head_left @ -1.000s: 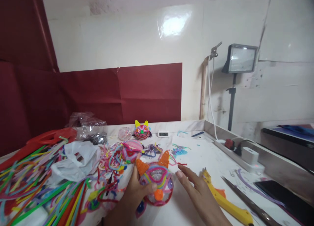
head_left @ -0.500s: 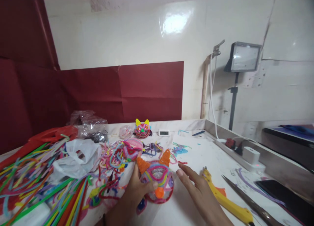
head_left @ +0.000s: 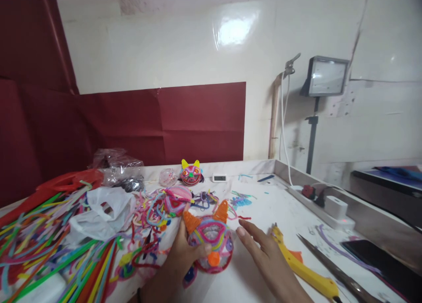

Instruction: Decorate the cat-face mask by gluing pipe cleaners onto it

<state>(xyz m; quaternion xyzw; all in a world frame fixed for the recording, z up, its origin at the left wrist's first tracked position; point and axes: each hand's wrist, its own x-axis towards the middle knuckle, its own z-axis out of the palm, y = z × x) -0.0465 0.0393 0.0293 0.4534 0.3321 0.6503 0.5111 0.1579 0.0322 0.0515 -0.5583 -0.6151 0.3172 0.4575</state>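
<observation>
Along the counter (head_left: 250, 167), coloured pipe cleaners (head_left: 39, 232) heap up at eight o'clock, the right hand (head_left: 263, 252) is half-open and empty at five o'clock, and the left hand (head_left: 184, 252), thumb across its front, grips an orange-eared mask (head_left: 218, 241) at six o'clock, above whose lower rim sits a round orange nose (head_left: 214, 259).

White tabletop (head_left: 277, 206) with coloured pipe cleaners (head_left: 56, 270); yellow tool (head_left: 308, 272); black phone (head_left: 385, 260); digital display (head_left: 220, 178)

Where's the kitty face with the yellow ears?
In the head view, the yellow-eared face sits just left of the middle, by the table's low back rim, between a clear round thing and a small white display.
</observation>
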